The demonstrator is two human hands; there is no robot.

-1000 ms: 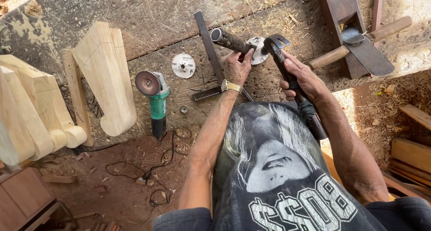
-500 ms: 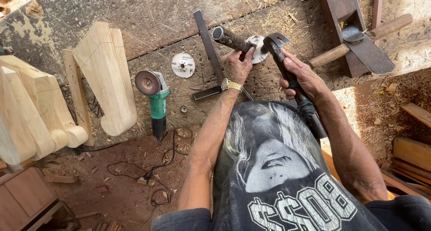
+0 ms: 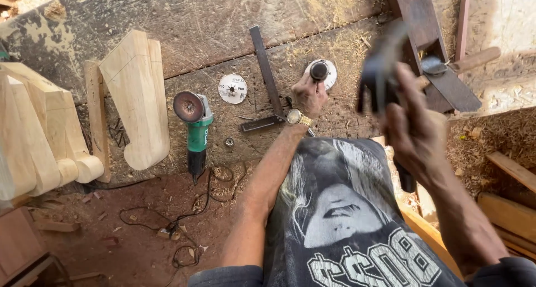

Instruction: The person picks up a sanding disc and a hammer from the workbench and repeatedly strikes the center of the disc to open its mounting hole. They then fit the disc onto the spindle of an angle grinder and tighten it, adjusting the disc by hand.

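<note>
Two hands: left point(image 3: 309, 94) fingers grip a dark knob point(image 3: 319, 71); right point(image 3: 413, 125) clench blurred grinder point(image 3: 378, 75); steel square point(image 3: 267, 75) beside.

Bright daylight, sharp picture, one blurred hand.

Sun glares off the sawdust at upper right, shade covers the workbench point(image 3: 167, 19), and the right hand point(image 3: 413, 125) smears with motion blur while the left hand point(image 3: 308, 94) reads crisp.
</note>
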